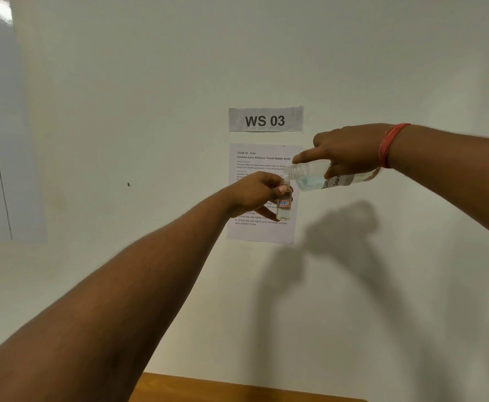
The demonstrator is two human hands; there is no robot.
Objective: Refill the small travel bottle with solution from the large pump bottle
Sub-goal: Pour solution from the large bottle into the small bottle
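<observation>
The left hand [254,192] fingers hold the small bottle [284,206] upright in the air, while the right hand [350,153] grips the tilted, probably slippery large bottle [318,179] around its body.

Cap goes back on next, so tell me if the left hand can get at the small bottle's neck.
Probably not: the left hand itself grips the small travel bottle, and the large bottle mouth sits right at its neck.
</observation>
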